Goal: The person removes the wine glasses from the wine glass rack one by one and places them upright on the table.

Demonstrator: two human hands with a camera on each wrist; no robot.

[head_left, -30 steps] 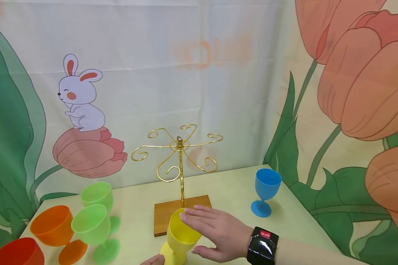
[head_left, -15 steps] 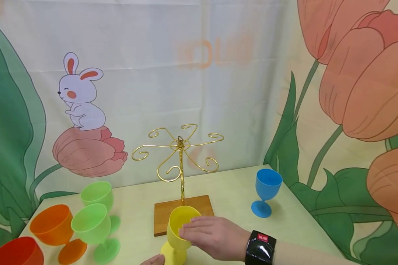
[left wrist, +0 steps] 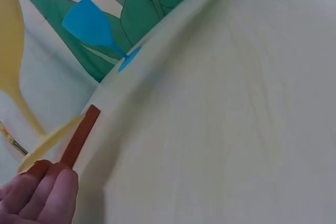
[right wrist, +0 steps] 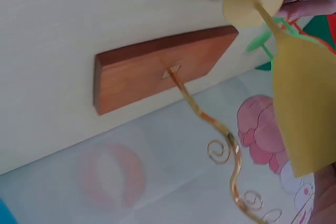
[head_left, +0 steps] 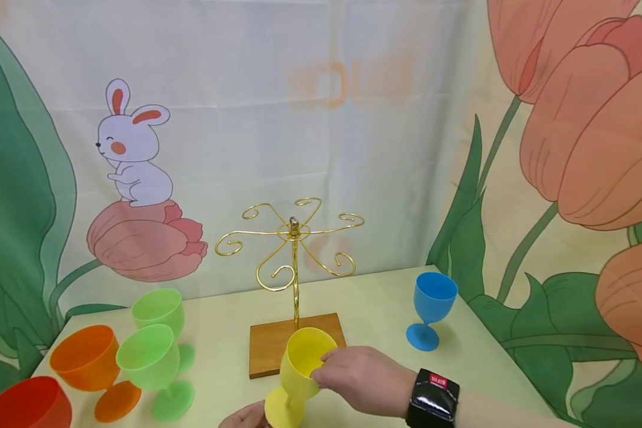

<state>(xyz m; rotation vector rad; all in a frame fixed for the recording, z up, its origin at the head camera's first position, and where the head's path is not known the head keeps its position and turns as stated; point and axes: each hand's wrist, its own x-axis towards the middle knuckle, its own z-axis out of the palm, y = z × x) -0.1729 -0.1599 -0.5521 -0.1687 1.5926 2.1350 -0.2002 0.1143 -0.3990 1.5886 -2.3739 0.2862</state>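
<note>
Both of my hands hold a yellow plastic goblet (head_left: pixel 296 380), tilted, in front of the gold stand. My left hand (head_left: pixel 246 415) pinches the edge of its round foot. In the left wrist view the left fingers (left wrist: pixel 59 195) are curled at the foot's underside. At the bowl, my right hand (head_left: pixel 369 381) grips the rim on the right side, fingertips at the mouth. The right wrist view shows the goblet's bowl (right wrist: pixel 304 103) large at the right, with most of the right hand hidden.
A gold stand (head_left: pixel 296 279) with curled arms rises from a wooden base (head_left: pixel 264 351). A blue goblet (head_left: pixel 433 306) stands at the right. Green goblets (head_left: pixel 147 359), an orange goblet (head_left: pixel 82 362) and a red goblet (head_left: pixel 27 410) stand left. Printed fabric (head_left: pixel 235 148) hangs behind.
The yellow goblet has risen slightly and shifted right. My right fingers, laid out across its mouth earlier, now grip the rim. My left hand has stayed at the foot and come further into view.
</note>
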